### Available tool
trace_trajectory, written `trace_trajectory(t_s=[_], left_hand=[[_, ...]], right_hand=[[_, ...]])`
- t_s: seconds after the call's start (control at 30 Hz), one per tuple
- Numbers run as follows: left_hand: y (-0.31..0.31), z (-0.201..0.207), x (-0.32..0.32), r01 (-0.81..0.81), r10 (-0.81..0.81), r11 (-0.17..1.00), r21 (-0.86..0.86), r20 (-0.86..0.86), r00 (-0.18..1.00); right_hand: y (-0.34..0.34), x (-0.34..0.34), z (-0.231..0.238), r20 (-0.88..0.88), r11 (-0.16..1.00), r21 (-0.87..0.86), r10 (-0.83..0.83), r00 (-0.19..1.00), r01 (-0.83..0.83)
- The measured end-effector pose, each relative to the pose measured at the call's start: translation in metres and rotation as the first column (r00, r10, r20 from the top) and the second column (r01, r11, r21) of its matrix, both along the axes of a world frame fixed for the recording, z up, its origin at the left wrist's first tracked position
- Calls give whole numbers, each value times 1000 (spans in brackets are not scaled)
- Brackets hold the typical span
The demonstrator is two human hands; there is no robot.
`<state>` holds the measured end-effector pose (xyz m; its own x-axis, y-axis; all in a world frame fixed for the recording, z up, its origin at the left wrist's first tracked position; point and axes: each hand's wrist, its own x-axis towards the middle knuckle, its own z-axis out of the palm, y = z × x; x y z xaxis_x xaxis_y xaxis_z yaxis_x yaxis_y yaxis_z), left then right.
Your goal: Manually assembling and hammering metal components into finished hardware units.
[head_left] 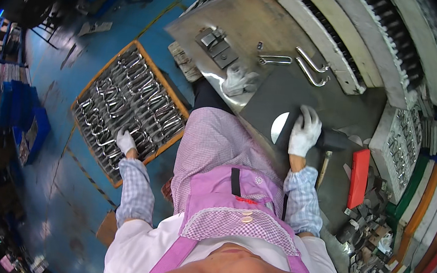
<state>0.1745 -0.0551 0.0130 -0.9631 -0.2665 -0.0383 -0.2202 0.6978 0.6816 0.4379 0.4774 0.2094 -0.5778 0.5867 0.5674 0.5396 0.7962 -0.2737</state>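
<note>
My left hand (126,142), in a white glove, reaches into a wood-framed tray (166,149) at the left. Rows of shiny, bent metal handles (132,91) fill it, and its fingers are closed on one at the near edge. My right hand (306,131), also gloved, rests on the metal bench (227,16) with fingers curled over a dark piece whose kind I cannot make out. A white rounded patch (279,127) shows beside it on a dark mat (271,102). Farther up the bench lie several loose metal handles (312,71).
A metal fixture block (217,46) and a crumpled white cloth (240,80) are on the bench. Near my right forearm are a wooden-handled tool (324,170) and a red box (358,178). Stacked foam-lined trays (340,64) stand along the right, with small parts (368,245) below.
</note>
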Motion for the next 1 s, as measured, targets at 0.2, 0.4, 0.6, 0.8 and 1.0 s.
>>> trace_trajectory(t_s=[0.2,0.4,0.6,0.8,1.0], left_hand=[[164,116,35,143,-51,785,602,-167,985],[294,204,110,737,-561,553,388,-481,674],[352,192,156,700,-792,232,675,-287,538],[392,217,155,-54,-695,165,985,155,702],[355,187,172,277,-715,391,878,100,691]], right_hand=[[44,-123,26,89,962,-53,271,959,-267],[87,-172,25,628,922,-367,345,697,-125],[88,-146,39,554,941,-283,316,770,-183],[-15,-48,53,238,932,-293,289,927,-215],[-21,30,24,27,901,-432,-18,999,28]])
